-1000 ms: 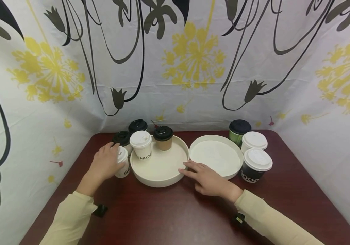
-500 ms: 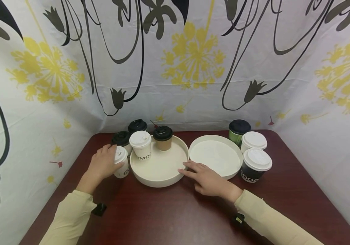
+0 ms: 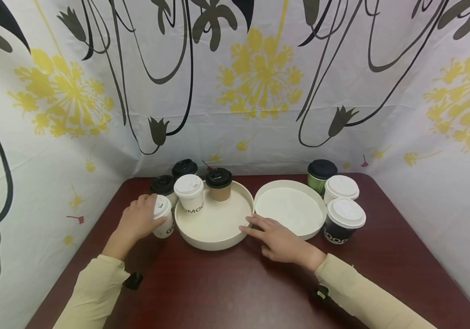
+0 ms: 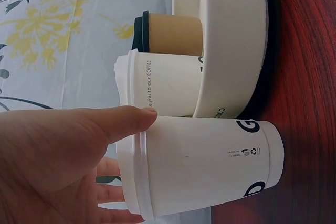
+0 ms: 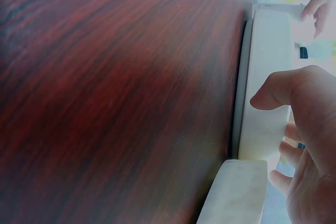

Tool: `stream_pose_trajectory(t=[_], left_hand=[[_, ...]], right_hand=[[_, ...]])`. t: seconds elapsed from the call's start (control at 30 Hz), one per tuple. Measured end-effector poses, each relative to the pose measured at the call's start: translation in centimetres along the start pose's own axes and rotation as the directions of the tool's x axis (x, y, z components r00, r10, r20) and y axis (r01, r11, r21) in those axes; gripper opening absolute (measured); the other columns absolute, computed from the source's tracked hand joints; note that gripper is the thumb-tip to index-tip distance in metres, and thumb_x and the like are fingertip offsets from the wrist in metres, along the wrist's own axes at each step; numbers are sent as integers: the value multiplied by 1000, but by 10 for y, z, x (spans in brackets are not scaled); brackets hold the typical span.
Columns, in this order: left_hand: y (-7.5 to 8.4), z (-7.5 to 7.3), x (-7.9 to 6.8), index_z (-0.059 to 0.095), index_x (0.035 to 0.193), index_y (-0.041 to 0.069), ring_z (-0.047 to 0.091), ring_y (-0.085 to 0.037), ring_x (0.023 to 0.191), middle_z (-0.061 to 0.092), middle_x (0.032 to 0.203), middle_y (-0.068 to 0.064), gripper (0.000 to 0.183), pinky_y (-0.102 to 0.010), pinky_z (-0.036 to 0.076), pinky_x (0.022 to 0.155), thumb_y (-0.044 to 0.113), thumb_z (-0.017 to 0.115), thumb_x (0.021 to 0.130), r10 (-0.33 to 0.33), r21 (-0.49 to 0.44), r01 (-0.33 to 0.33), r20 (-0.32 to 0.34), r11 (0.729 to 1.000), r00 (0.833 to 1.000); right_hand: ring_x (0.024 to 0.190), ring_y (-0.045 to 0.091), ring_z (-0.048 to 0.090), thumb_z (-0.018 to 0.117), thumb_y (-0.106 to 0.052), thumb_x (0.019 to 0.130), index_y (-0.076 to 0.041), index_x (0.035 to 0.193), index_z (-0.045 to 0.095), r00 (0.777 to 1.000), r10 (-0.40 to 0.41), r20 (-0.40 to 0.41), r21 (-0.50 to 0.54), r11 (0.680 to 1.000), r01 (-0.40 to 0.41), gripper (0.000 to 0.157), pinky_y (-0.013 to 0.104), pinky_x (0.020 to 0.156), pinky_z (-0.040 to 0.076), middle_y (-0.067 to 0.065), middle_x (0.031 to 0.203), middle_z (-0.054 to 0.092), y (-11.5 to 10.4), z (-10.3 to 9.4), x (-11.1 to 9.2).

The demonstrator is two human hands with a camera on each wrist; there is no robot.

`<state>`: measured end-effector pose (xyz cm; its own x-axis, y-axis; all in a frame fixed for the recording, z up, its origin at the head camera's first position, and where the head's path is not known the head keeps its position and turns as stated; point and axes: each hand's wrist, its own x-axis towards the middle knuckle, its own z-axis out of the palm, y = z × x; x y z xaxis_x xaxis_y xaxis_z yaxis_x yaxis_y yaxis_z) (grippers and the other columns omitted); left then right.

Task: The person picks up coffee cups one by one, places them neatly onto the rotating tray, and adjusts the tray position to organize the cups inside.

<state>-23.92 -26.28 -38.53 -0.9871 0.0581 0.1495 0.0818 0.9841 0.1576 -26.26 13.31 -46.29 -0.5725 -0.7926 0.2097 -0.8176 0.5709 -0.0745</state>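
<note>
Grasped in the left hand (image 3: 138, 217), with thumb and fingers on either side at the lid: the front-left white cup (image 3: 165, 227), upright on the counter (image 3: 218, 292), black lettering low on the side, just beside the left tray (image 3: 214, 243). Contact between cup and tray: impossible to tell.

At centre, the right hand (image 3: 282, 242), unclenched and grasping nothing, with fingertips at the rim of the left tray near the right tray (image 3: 290, 210); in the right wrist view, thumb in front of the outer wall.

Inside the left tray, both upright: the lettered white cup (image 3: 191, 201), toward the left, and the brown cup (image 3: 219, 193), black-lidded, farther back.

Behind the grasped cup: a nearer black-lidded cup (image 3: 164, 185) and a farther black-lidded cup (image 3: 185, 168).

To the right of the right tray, from back to front: a green cup (image 3: 316, 184) with dark lid, a white-lidded white cup (image 3: 341, 188) and a white-lidded black cup (image 3: 339, 231).

Beyond the counter: flower-patterned cloth (image 3: 235, 151).
</note>
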Motion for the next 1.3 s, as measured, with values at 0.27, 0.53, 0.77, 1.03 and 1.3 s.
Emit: stream_pose_trajectory(t=[0.27, 0.53, 0.77, 1.03, 1.3], left_hand=[[-1, 0, 2, 36, 144, -8, 52, -53, 115, 45, 136, -36, 76, -65, 47, 89, 33, 70, 89, -9, -7, 9, 25, 1000, 1000], [0, 1, 1, 39, 141, -9, 51, -51, 114, 47, 133, -36, 75, -65, 48, 87, 32, 72, 88, -8, -6, 8, 16, 1000, 1000], [1, 0, 1, 40, 140, -9, 50, -51, 114, 49, 131, -36, 74, -64, 48, 87, 32, 73, 87, -2, 3, 2, 7, 1000, 1000], [-2, -2, 2, 40, 140, -8, 50, -52, 115, 49, 131, -36, 74, -64, 48, 87, 33, 72, 88, 1, 18, -1, -6, 1000, 1000], [-1, -8, 1, 39, 141, -8, 49, -53, 117, 48, 132, -36, 74, -65, 47, 88, 34, 71, 89, -4, 19, 4, 8, 1000, 1000]], right_hand=[[147, 30, 38, 66, -7, 80, -28, 152, 40, 1000, -12, -11, -1, 1000, 12, 80, 47, 116, 38, 11, 155, 41, 2, -1, 1], [146, 30, 39, 67, -8, 79, -28, 152, 40, 1000, -13, -13, 2, 1000, 13, 80, 47, 115, 38, 11, 155, 42, 1, 0, 0], [146, 30, 39, 66, -8, 79, -28, 152, 40, 1000, -12, -19, 3, 1000, 12, 80, 47, 115, 38, 11, 155, 42, 1, 0, 0], [146, 31, 39, 66, -8, 79, -27, 151, 41, 1000, -8, -20, 6, 1000, 8, 79, 47, 115, 38, 11, 155, 42, 0, 0, 0], [147, 31, 38, 66, -8, 80, -27, 152, 40, 1000, -11, -11, 9, 1000, 11, 79, 47, 116, 38, 11, 155, 42, 0, 0, 0]])
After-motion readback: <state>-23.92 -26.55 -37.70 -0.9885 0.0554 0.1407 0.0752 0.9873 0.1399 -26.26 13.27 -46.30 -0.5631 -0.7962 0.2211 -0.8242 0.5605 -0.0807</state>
